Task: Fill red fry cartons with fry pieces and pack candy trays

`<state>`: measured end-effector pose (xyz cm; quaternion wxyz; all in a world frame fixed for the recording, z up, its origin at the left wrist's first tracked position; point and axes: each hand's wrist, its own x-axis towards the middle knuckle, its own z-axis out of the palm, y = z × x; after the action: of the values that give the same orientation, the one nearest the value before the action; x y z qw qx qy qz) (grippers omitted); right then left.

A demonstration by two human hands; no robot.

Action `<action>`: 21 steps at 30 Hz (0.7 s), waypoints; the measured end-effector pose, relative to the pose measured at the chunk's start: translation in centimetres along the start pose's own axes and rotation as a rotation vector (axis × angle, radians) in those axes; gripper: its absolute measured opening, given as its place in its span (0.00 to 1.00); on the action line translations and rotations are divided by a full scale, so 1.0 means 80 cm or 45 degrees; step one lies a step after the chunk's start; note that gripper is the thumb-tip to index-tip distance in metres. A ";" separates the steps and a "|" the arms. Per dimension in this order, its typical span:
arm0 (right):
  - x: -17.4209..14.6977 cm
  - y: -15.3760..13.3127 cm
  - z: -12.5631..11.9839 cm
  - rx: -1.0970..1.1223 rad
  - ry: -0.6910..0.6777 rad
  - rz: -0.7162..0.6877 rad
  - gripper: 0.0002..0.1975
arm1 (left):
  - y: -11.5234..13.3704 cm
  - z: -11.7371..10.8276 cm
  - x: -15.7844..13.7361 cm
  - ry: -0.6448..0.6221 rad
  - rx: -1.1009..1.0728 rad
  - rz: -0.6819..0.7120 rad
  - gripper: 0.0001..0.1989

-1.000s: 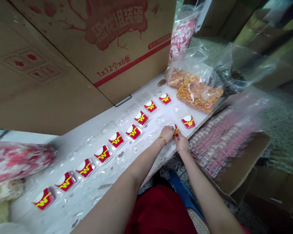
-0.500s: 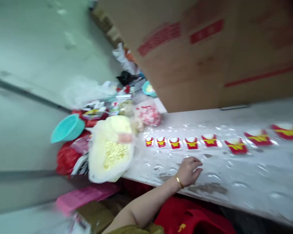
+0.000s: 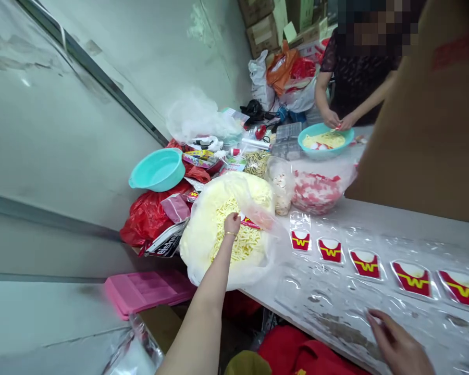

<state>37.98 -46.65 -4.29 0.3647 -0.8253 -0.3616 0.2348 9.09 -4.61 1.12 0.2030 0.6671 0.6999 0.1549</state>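
Observation:
My left hand (image 3: 232,223), with a gold bangle at its wrist, is inside a big clear plastic bag (image 3: 197,245) of pale yellow fry-shaped pieces (image 3: 240,247). Its fingers are curled closed at the edge of a red fry-box piece (image 3: 249,222), partly under the plastic. My right hand (image 3: 402,346) is over the clear moulded plastic sheet (image 3: 297,289) at the table's front, thumb and fingers apart, cut off by the frame. Beyond it runs a row of red fry-box pieces with a yellow W, such as this red piece (image 3: 365,263), in clear moulds.
A teal basin (image 3: 158,169) sits on red bags (image 3: 146,216) at left. Behind my bag stands a bag of pink-and-white pieces (image 3: 316,192). Another person's hands (image 3: 340,121) work over a second teal basin (image 3: 324,152). A large cardboard box (image 3: 426,151) blocks the right.
My left hand has moved left from above the table sheet into the bag of yellow pieces. My right hand has come into view, and the camera has turned, showing the other person.

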 end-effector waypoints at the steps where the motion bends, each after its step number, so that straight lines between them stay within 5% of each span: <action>1: 0.002 -0.016 0.027 0.023 -0.056 -0.023 0.12 | -0.005 0.004 0.023 -0.045 0.000 -0.006 0.10; 5: 0.010 -0.084 0.100 0.005 -0.197 -0.072 0.18 | -0.022 0.022 0.080 -0.184 0.002 -0.047 0.10; 13: 0.022 -0.144 0.144 -0.073 -0.269 -0.166 0.19 | -0.066 0.021 0.106 -0.281 -0.312 0.126 0.07; 18: 0.050 -0.175 0.173 -0.084 -0.386 -0.292 0.18 | -0.093 0.001 0.115 -0.177 -0.594 0.089 0.04; 21: 0.068 -0.202 0.193 -0.129 -0.512 -0.409 0.17 | -0.110 -0.014 0.109 0.021 -0.700 0.005 0.05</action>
<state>24.49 -28.18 -2.09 0.2764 -0.7113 -0.5644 0.3148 0.64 3.61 -2.85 0.3706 0.5869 0.6318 0.3449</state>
